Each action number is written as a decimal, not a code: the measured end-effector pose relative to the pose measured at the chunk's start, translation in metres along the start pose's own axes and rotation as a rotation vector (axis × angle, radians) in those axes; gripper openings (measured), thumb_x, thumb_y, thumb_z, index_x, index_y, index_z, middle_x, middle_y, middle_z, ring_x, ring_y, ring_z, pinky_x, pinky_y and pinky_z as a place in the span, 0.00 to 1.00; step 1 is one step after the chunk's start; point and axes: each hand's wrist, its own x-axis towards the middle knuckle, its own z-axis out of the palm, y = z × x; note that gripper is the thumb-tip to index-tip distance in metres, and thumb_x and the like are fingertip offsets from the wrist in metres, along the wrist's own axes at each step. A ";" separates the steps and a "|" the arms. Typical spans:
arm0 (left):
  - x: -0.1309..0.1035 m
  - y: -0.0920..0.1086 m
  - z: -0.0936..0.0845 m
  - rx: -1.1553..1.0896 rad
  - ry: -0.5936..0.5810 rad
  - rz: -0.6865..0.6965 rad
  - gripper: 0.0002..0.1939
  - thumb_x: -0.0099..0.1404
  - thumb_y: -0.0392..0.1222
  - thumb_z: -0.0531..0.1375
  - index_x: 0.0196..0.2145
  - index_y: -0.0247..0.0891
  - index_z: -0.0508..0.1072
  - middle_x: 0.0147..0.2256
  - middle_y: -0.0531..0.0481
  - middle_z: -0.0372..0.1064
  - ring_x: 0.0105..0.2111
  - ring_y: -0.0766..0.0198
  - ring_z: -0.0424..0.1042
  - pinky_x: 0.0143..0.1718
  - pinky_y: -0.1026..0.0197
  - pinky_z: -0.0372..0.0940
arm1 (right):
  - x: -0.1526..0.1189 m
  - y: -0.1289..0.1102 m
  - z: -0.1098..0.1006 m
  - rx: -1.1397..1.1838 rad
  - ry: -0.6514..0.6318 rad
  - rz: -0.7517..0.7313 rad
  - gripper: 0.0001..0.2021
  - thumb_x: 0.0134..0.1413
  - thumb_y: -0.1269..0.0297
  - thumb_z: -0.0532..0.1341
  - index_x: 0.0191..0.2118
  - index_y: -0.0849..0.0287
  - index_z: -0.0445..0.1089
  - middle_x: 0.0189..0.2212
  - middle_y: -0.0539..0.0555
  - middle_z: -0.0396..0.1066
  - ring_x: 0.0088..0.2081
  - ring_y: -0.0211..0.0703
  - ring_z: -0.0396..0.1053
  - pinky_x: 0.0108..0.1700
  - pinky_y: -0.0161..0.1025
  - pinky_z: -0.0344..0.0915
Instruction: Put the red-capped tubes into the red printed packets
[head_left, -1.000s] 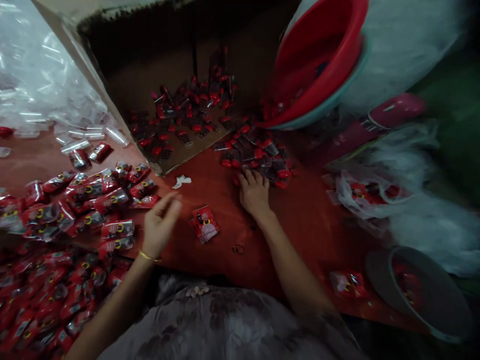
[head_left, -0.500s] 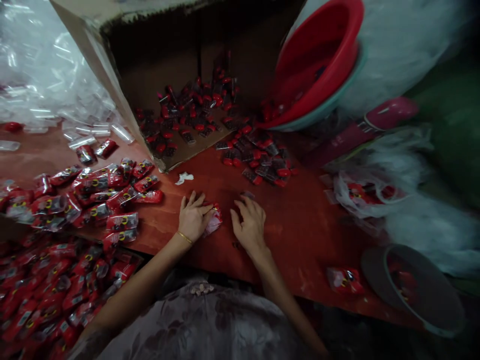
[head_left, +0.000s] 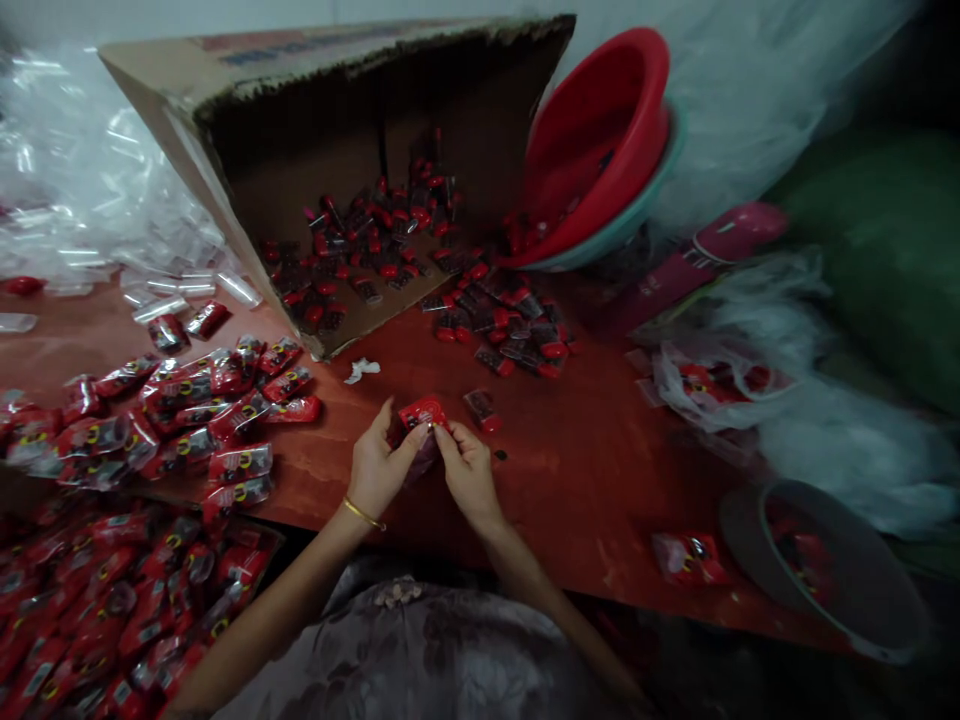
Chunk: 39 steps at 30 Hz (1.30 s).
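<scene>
Packet: one red printed packet [head_left: 422, 409] was held between the two hands above the near part of the red table [head_left: 577, 480], red printed end away from the wearer, slightly tilted. The lower part looked clear and pinkish but was dim and partly hidden by the thumbs; whether its mouth was parted could not be told.

Hands: the left hand [head_left: 377, 467] was narrowed on the packet's left side, thumb laid over the near face. The right hand [head_left: 469, 480] was drawn in to a pinch at the right edge, its thumb close to the left thumb.

Nearby: a small red-capped container [head_left: 481, 409] lay on its side just beyond the right hand, apart from the heap of containers [head_left: 525, 325] in front of the cardboard box [head_left: 315, 60]. Glossy filled packs [head_left: 240, 462] lay to the left, well clear of the hands.

Handling (judged): packet very light; film thin, soft and slick, apt to slide or crease; printed part perhaps a little stiffer. Best hold: fingertip pinch at both side edges near the printed part, light pressure, since hard pulling could tear the film. Container judged light, rigid and smooth, liable to roll; best gripped across its body, beside the cap.
</scene>
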 end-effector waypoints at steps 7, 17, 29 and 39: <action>0.000 0.005 -0.002 -0.049 -0.059 -0.084 0.14 0.55 0.48 0.61 0.28 0.33 0.79 0.20 0.51 0.71 0.20 0.68 0.65 0.24 0.68 0.59 | -0.006 0.001 0.000 -0.186 0.013 -0.088 0.14 0.57 0.58 0.52 0.26 0.60 0.66 0.20 0.47 0.63 0.23 0.34 0.60 0.28 0.31 0.57; 0.008 0.020 0.001 -0.551 -0.051 -0.343 0.19 0.44 0.49 0.68 0.31 0.32 0.78 0.25 0.50 0.74 0.23 0.69 0.68 0.29 0.66 0.65 | 0.012 -0.009 -0.015 -0.420 -0.119 -0.282 0.15 0.62 0.62 0.46 0.34 0.58 0.69 0.28 0.51 0.70 0.31 0.38 0.66 0.34 0.33 0.62; 0.019 0.025 -0.013 -0.752 -0.013 -0.637 0.19 0.37 0.46 0.72 0.20 0.33 0.69 0.18 0.54 0.68 0.18 0.71 0.66 0.23 0.67 0.66 | 0.070 -0.025 -0.123 -1.431 -0.658 -0.420 0.24 0.49 0.77 0.51 0.50 0.51 0.68 0.57 0.54 0.61 0.51 0.51 0.58 0.46 0.46 0.55; 0.015 0.032 -0.010 -0.751 -0.124 -0.715 0.10 0.50 0.42 0.67 0.27 0.32 0.73 0.23 0.49 0.73 0.21 0.68 0.71 0.23 0.68 0.65 | 0.044 -0.016 -0.157 -1.441 -0.652 -0.450 0.31 0.48 0.79 0.52 0.57 0.46 0.60 0.63 0.55 0.50 0.56 0.52 0.55 0.50 0.49 0.52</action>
